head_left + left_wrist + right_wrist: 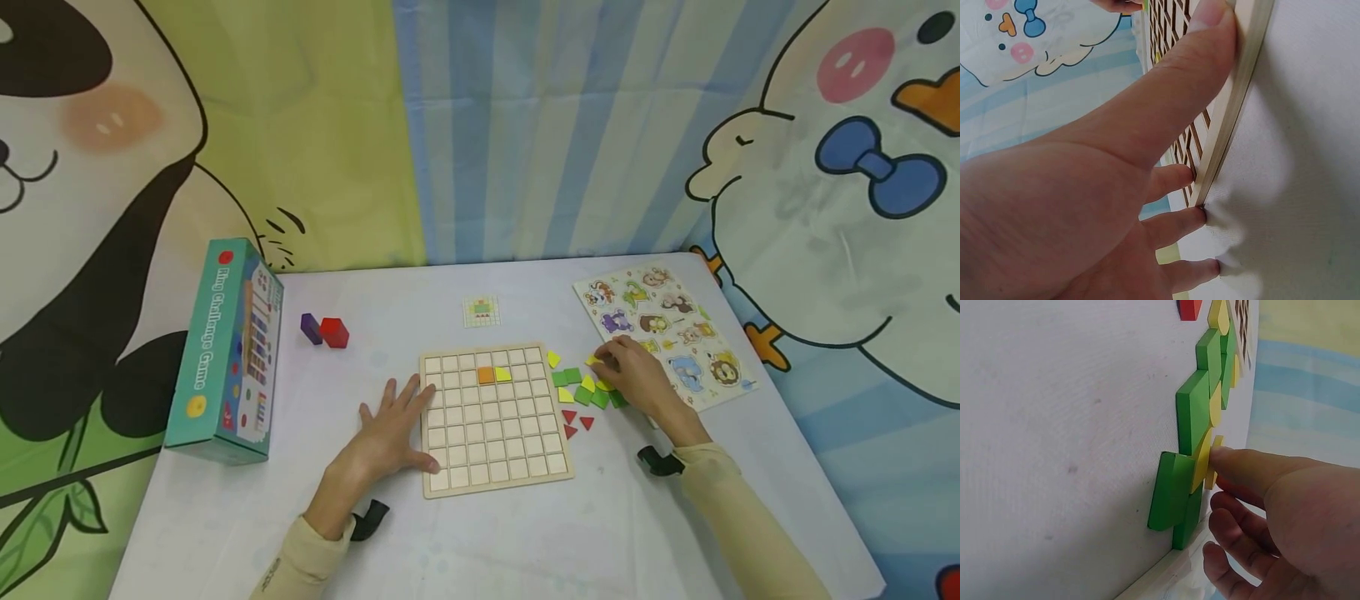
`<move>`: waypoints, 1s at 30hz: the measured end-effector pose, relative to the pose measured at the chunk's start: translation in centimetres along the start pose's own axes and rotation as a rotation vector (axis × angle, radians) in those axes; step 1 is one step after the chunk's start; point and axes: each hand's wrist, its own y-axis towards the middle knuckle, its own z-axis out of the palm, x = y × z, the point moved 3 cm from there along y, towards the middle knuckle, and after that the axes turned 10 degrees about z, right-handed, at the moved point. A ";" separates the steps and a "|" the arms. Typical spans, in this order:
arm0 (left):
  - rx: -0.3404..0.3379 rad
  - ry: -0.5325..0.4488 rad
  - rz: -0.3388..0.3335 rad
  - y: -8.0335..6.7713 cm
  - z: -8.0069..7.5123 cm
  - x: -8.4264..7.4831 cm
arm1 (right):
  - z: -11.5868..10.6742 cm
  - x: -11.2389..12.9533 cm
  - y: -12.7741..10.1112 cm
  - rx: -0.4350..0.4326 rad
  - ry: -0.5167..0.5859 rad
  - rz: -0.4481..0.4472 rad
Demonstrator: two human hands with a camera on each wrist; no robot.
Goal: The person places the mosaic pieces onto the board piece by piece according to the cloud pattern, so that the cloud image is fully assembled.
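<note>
A wooden grid board (491,450) lies in the middle of the white table, with an orange tile (486,375) and a yellow tile (502,374) side by side in its upper rows. My left hand (393,417) lies flat beside the board, and its thumb (1210,37) presses the board's left edge (1235,106). My right hand (615,362) is over a loose pile of green tiles (1192,412) and yellow ones to the right of the board. Its fingertips pinch a yellow tile (1213,465) at the pile's far end, raised a little off the others.
Three red triangles (577,421) lie beside the board's right edge. A small pattern card (481,311) sits behind the board. An animal peg puzzle (667,329) lies at the far right, a teal game box (225,350) stands at the left, with purple and red blocks (324,330) near it.
</note>
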 end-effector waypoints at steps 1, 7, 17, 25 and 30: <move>0.000 0.000 0.000 0.0 0.0 0.0 | 0.0 0.0 0.0 0.003 0.003 0.005; -0.001 0.000 0.000 0.0 0.2 0.1 | 0.3 0.0 -0.1 0.024 0.009 0.029; -0.007 -0.001 -0.001 -0.1 0.0 0.0 | 0.4 0.5 0.1 -0.012 0.020 0.015; -0.009 0.005 0.000 -0.1 0.0 0.0 | 0.4 0.8 0.3 -0.011 0.060 -0.009; -0.009 -0.005 -0.005 -0.1 0.0 0.0 | 0.5 1.0 0.2 -0.063 0.120 -0.080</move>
